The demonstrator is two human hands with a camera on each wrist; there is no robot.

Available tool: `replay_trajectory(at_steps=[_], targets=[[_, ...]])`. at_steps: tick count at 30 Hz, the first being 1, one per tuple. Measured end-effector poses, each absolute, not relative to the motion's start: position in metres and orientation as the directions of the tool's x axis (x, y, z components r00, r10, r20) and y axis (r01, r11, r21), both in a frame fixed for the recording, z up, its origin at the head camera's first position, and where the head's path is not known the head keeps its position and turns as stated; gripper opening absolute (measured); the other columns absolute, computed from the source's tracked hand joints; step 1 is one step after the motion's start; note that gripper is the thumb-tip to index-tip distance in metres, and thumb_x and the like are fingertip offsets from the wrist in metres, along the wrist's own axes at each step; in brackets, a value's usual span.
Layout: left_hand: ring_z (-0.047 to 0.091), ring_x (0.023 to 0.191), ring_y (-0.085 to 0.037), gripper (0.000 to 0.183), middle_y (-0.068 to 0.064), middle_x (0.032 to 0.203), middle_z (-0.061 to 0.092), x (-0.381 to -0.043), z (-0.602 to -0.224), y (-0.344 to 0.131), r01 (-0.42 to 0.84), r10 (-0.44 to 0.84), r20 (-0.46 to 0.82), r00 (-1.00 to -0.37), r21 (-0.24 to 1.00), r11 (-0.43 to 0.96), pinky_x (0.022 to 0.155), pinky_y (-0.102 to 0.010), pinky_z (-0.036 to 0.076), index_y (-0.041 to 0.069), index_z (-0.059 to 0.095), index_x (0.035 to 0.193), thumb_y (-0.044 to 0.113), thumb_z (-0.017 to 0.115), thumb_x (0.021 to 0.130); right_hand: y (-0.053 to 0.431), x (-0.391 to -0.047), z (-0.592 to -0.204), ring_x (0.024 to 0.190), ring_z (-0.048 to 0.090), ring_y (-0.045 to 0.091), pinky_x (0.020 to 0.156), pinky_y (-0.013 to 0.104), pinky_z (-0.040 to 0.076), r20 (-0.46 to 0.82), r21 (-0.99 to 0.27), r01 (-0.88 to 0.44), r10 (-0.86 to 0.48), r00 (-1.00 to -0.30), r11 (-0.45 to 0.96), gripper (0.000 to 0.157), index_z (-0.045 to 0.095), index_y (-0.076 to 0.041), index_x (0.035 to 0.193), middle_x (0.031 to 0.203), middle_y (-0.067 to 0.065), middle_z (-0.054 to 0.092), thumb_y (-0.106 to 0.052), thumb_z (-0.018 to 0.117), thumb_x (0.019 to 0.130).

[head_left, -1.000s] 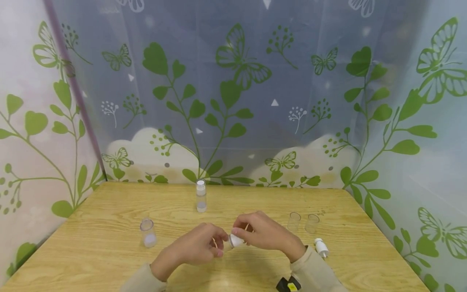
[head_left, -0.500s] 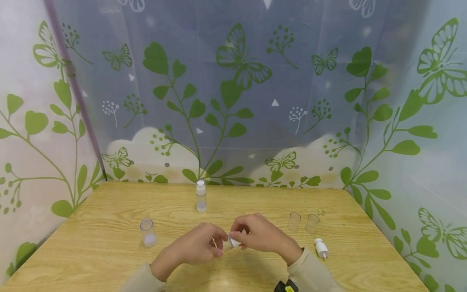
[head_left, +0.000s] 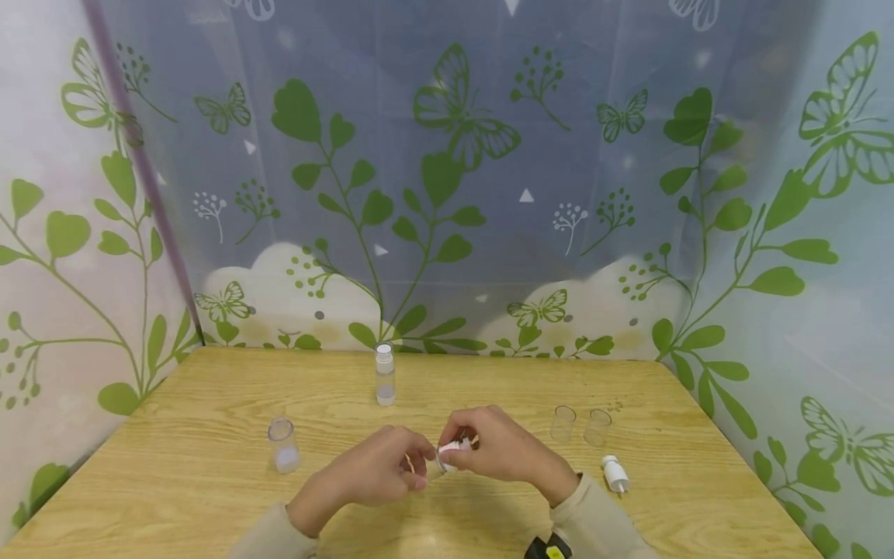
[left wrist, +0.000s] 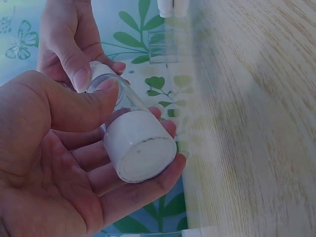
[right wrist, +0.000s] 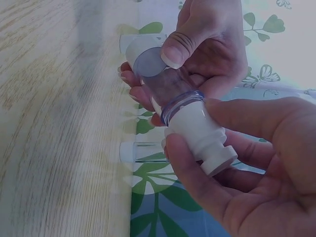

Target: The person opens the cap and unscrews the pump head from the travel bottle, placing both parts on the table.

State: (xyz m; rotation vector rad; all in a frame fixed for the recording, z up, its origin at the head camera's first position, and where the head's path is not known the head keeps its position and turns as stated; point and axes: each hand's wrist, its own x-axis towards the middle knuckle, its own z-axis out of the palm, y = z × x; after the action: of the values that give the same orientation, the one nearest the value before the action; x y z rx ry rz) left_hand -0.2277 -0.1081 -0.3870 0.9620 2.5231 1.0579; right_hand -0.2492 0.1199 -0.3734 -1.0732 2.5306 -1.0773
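A small clear bottle (right wrist: 165, 84) with a white base (left wrist: 140, 145) lies tilted across my left hand (head_left: 380, 470), thumb on top and fingers curled beneath. Its open-looking end faces my right hand (head_left: 499, 446), which pinches a white pump top (right wrist: 195, 128) between thumb and fingers. The pump top sits at the bottle's clear ringed neck (right wrist: 182, 106), in line with the body. Both hands are raised over the wooden table (head_left: 335, 520), near its middle. In the head view the fingers hide most of the bottle.
Behind the hands stands a bottle with its white top (head_left: 385, 380). To the left is a clear bottle without a pump top (head_left: 283, 446). Two clear caps, a left one (head_left: 563, 425) and a right one (head_left: 597, 428), stand at right, near a loose white pump top (head_left: 615, 474).
My right fingers have shifted round the white pump top, hiding it more and then baring it again. My right forearm moved slightly left. The left hand has stayed in place with the bottle.
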Motion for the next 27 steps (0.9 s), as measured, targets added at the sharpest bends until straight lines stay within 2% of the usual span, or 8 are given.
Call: replay_trajectory(at_steps=[9, 27], targets=[[0.065, 0.079, -0.004, 0.029, -0.002, 0.089, 0.075, -0.2284, -0.3883, -0.1096, 0.484, 0.652, 0.035, -0.757, 0.7, 0.524, 0.069, -0.019, 0.055, -0.006, 0.071, 0.116, -0.007, 0.071, 0.087, 0.1186, -0.2486, -0.3728, 0.087, 0.066, 0.001, 0.074, 0.022, 0.055, 0.109, -0.682, -0.551, -0.678, -0.727, 0.481, 0.005, 0.073, -0.014, 0.098, 0.098, -0.001, 0.075, -0.015, 0.076, 0.093], [0.069, 0.08, -0.008, 0.032, -0.004, 0.09, 0.075, -0.2276, -0.3891, -0.1092, 0.478, 0.653, 0.032, -0.757, 0.708, 0.52, 0.072, -0.02, 0.057, -0.007, 0.07, 0.118, -0.006, 0.072, 0.086, 0.1208, -0.2486, -0.3733, 0.084, 0.065, 0.001, 0.07, 0.021, 0.054, 0.126, -0.712, -0.551, -0.692, -0.711, 0.436, 0.006, 0.073, -0.011, 0.097, 0.098, 0.002, 0.076, -0.012, 0.077, 0.092]])
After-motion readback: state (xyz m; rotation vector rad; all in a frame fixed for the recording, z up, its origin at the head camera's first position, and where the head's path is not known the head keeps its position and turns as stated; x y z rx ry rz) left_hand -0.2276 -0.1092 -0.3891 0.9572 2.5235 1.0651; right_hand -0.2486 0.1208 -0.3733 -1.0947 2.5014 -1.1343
